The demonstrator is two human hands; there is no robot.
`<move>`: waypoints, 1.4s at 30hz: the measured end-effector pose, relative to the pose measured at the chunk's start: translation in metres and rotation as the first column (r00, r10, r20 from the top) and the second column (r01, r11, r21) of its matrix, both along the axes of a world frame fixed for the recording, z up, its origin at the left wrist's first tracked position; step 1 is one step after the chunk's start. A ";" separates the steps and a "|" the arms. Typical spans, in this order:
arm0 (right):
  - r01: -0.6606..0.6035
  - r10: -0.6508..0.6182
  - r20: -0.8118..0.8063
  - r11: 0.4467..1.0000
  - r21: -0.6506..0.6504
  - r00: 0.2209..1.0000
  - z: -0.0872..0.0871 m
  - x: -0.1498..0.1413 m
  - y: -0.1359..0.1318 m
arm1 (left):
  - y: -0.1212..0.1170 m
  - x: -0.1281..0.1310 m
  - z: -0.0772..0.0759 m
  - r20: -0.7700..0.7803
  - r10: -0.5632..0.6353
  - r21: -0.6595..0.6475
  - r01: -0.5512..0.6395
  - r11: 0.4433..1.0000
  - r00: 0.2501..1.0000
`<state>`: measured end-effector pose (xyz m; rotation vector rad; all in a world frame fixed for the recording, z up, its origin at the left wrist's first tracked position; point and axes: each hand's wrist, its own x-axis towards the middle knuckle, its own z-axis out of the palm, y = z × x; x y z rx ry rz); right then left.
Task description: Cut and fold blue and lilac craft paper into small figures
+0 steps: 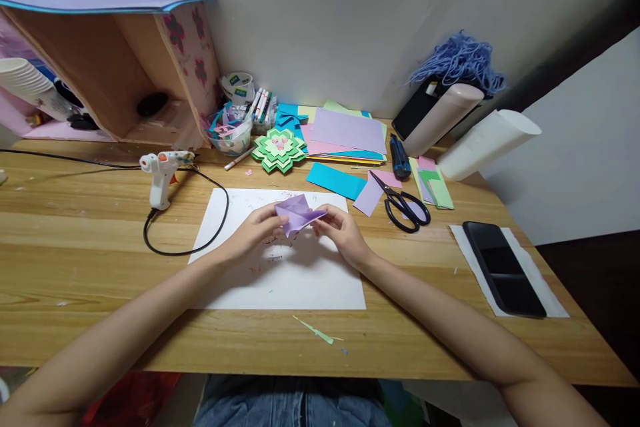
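One folded piece of purple paper [299, 213] is held up between my two hands, above the far half of the white sheet [300, 280]. I pinch its left side with my left hand [263, 225], thumb on the paper, and grip its right tip narrowly between the fingers of my right hand [344, 232]. The white sheet lies near the desk's [100, 307] near edge, and a black cord [165, 253] from the glue gun [161, 180] loops over its left edge. Beyond its far edge, I see a green layered paper flower [279, 149]; a blue strip [336, 180] lies by the far right corner. Black scissors [403, 203] rest to the right of that corner, and a phone [503, 268] lies near the desk's right edge.
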<state>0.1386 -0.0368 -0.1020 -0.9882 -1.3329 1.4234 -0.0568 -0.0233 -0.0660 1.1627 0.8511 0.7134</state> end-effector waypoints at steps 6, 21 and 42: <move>0.031 -0.060 0.109 0.968 0.250 0.992 0.003 -0.002 -0.008 | -0.004 0.005 -0.010 -0.275 0.251 0.245 -0.185 0.952 0.928; 0.101 -0.133 0.252 0.985 0.138 0.959 -0.001 -0.011 -0.016 | -0.014 0.009 -0.008 -0.456 0.410 0.483 -0.167 0.859 0.790; 0.083 -0.108 0.191 0.987 0.136 0.976 0.001 -0.013 -0.022 | -0.015 0.017 -0.009 -0.322 0.372 0.191 -0.326 0.926 0.870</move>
